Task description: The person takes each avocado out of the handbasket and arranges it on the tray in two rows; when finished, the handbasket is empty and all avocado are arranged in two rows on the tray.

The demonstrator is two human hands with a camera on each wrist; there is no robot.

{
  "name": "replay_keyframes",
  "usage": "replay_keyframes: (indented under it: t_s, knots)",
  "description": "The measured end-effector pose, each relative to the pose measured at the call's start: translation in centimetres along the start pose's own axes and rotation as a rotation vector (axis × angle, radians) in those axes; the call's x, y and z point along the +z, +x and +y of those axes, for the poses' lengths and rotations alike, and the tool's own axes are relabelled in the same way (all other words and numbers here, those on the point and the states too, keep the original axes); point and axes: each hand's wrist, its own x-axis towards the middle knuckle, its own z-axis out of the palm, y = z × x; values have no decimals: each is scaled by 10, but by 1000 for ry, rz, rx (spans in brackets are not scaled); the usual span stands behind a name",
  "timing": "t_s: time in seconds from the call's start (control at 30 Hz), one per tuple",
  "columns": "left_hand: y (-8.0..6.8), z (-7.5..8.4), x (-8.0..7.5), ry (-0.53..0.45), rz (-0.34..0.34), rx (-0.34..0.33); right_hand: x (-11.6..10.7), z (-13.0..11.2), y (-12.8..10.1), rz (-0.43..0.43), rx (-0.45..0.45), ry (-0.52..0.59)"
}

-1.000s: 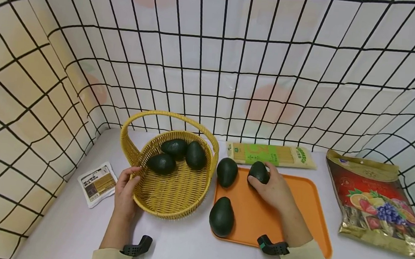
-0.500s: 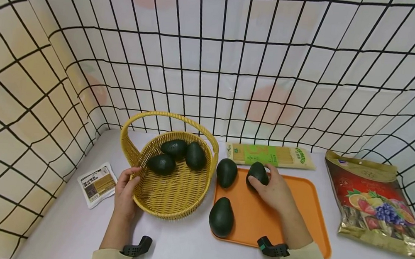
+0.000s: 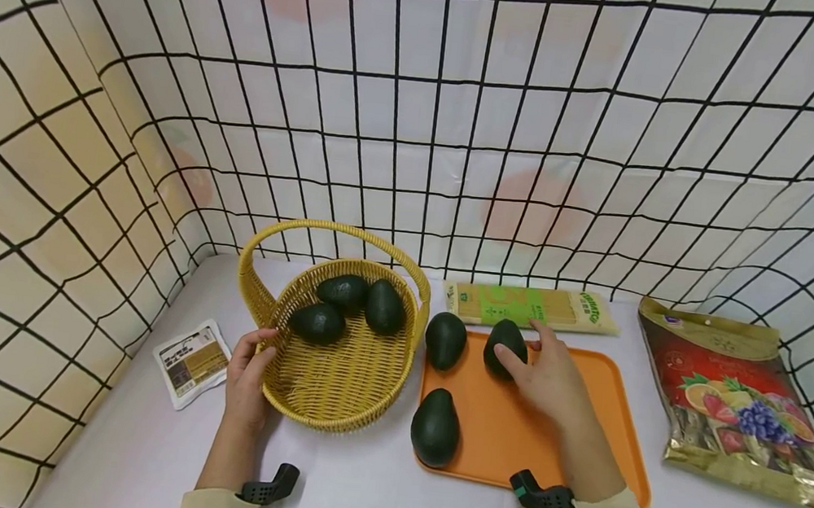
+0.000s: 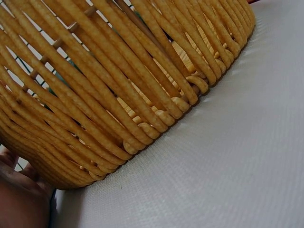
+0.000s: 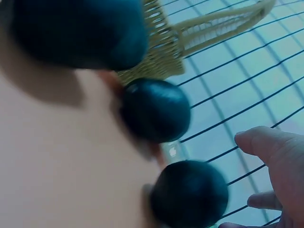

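Observation:
My left hand (image 3: 247, 382) is at the left side of a yellow wicker basket (image 3: 333, 406), its thumb and fingers holding the rim. Three dark green avocados (image 3: 317, 323) lie in the back part of the basket. On the orange tray (image 3: 527, 454), my right hand (image 3: 553, 378) is spread beside an avocado (image 3: 503, 338), and the right wrist view shows its fingers (image 5: 256, 142) apart from the fruit. Two more avocados, one at the back left (image 3: 445, 341) and one at the front left (image 3: 435, 428), sit along the tray's left edge.
A noodle packet (image 3: 530, 307) lies behind the tray. To the right is a large red and gold bag (image 3: 746, 401) with fruit pictures. A small white and brown packet (image 3: 192, 362) lies left of the basket. Black wire mesh (image 3: 432, 142) encloses the back and sides.
My right hand has let go of the avocado, which now rests on the tray. Its fingers have spread and drawn slightly right. The left hand and basket stay in place.

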Motion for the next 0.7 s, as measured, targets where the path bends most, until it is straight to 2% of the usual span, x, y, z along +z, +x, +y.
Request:
replay_keyframes:
  t_s: [0.33,0.5,0.7]
  knots:
    - [0,-1,0,3,0,7,-20,-31,-32,64,-62,78]
    - [1,-2,0,7,7,-4,-16,-54,-53,79,-139,139]
    - [1,-2,0,12,4,-9,-3,-79,-72,60,-284,251]
